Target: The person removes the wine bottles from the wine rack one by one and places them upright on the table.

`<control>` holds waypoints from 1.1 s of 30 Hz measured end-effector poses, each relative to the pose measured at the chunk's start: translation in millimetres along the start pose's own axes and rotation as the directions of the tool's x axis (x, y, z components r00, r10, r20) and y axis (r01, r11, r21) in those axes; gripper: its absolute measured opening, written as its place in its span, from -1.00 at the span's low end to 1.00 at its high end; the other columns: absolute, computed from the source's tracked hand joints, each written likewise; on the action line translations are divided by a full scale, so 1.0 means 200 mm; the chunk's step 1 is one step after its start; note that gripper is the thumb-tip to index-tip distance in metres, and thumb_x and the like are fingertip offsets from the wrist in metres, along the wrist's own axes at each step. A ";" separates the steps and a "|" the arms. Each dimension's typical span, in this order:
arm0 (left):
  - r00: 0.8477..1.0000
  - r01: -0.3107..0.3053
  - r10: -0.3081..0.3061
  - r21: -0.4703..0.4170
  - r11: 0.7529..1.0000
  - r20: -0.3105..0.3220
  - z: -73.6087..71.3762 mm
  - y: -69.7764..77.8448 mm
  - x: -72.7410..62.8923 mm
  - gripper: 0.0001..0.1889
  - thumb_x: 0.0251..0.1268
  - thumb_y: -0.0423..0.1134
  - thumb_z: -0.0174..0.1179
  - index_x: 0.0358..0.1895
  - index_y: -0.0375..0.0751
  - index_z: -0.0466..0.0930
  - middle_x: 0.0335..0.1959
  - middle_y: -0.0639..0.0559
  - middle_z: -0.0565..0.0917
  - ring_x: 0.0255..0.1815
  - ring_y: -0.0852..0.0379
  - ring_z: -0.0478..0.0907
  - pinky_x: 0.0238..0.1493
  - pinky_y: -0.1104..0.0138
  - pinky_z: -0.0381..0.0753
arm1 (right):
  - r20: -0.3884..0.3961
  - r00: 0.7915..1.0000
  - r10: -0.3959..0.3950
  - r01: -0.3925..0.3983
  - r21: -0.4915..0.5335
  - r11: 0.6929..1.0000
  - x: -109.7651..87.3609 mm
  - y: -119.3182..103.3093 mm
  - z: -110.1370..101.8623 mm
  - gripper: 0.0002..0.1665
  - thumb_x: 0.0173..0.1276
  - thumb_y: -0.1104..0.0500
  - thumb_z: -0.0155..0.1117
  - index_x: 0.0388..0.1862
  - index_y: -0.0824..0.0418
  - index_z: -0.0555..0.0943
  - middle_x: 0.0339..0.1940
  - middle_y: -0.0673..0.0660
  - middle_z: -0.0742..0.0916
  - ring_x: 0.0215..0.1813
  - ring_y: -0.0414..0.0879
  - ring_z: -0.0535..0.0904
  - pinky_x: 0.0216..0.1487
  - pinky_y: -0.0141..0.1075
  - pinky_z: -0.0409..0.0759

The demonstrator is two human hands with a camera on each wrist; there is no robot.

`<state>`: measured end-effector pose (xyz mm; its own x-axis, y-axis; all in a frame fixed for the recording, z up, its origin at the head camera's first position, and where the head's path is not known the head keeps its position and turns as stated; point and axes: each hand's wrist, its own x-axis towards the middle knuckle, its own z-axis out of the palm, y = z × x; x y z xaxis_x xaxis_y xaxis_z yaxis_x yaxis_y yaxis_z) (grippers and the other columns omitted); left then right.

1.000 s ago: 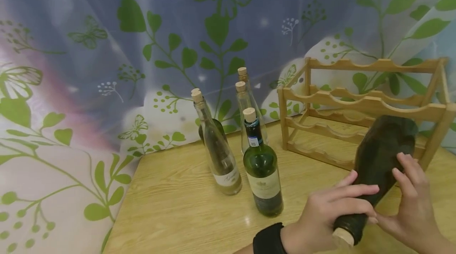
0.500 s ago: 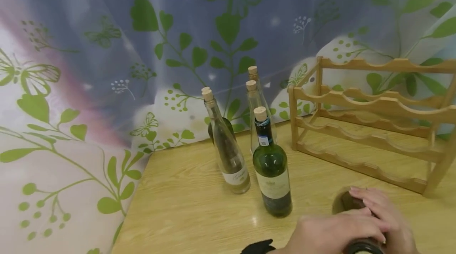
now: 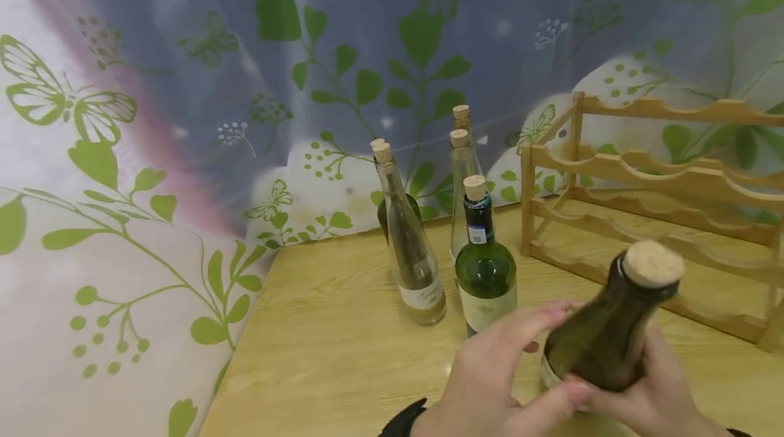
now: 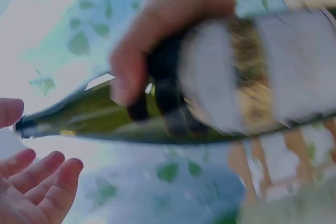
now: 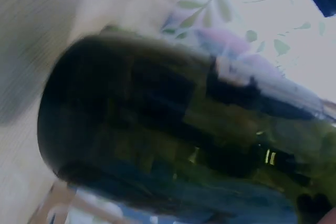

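A dark green wine bottle (image 3: 603,338) with a cork (image 3: 654,264) is tilted, its neck pointing up and to the right in the head view. My right hand (image 3: 658,389) grips its body. In the left wrist view the bottle (image 4: 215,87) shows a white label with a gold band, and the right hand (image 4: 176,17) wraps over it. Beside the bottle my left hand (image 3: 496,372) has its fingers spread, thumb and fingers on either side of the neck end in the left wrist view. The right wrist view is filled by the bottle's dark glass (image 5: 157,124).
A corked green bottle (image 3: 486,273) with a cream label stands left of the hands. Clear corked bottles (image 3: 413,263) and a darker one stand close behind. A wooden wine rack (image 3: 661,233) stands at the back right of the wood-grain table (image 3: 331,355), before a leaf-patterned curtain (image 3: 343,83).
The held bottle has swung from pointing its base toward the rack to neck up. My left hand has loosened from it. The head view has turned slightly right-to-left, shifting everything rightward.
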<state>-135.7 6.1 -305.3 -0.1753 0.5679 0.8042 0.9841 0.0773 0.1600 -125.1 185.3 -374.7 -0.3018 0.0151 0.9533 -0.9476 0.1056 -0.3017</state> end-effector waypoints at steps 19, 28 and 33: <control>0.898 0.439 -0.419 0.245 0.864 -0.130 -0.28 -0.24 -0.41 -0.65 0.14 -0.25 0.16 0.03 -0.13 0.44 0.03 0.03 0.52 -0.11 0.18 0.54 -0.29 0.39 0.55 | 0.245 0.736 0.631 -0.623 -0.122 0.773 0.08 0.17 0.41 -0.17 -0.04 0.33 0.37 0.21 0.14 0.19 -0.12 0.08 0.51 -0.20 -0.32 0.54 -0.31 -0.33 0.56; 0.889 0.458 -0.428 0.304 0.835 -0.165 -0.33 -0.26 -0.49 -0.66 0.12 -0.26 0.16 0.01 -0.20 0.46 0.00 0.01 0.55 -0.12 0.20 0.55 -0.25 0.35 0.57 | 0.185 0.682 0.707 -0.676 -0.209 0.707 0.08 0.40 0.69 -0.11 -0.04 0.09 0.42 0.24 0.15 0.17 -0.02 0.18 0.54 -0.11 -0.03 0.55 -0.18 -0.24 0.54; 0.887 0.462 -0.418 0.335 0.821 -0.199 -0.37 -0.28 -0.53 -0.64 0.07 -0.29 0.20 0.00 -0.19 0.47 -0.03 0.02 0.56 -0.15 0.21 0.56 -0.25 0.36 0.56 | 0.167 0.638 0.752 -0.709 -0.253 0.658 0.13 0.48 0.75 -0.03 -0.03 0.01 0.40 0.29 0.15 0.09 0.08 0.22 0.48 -0.02 0.06 0.51 -0.07 -0.07 0.49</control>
<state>-173.5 -118.5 -357.7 -0.5721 0.3081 0.7601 0.7367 0.6005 0.3111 -239.5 47.2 -380.8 -0.9224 -0.0768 0.3786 -0.3830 0.3101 -0.8702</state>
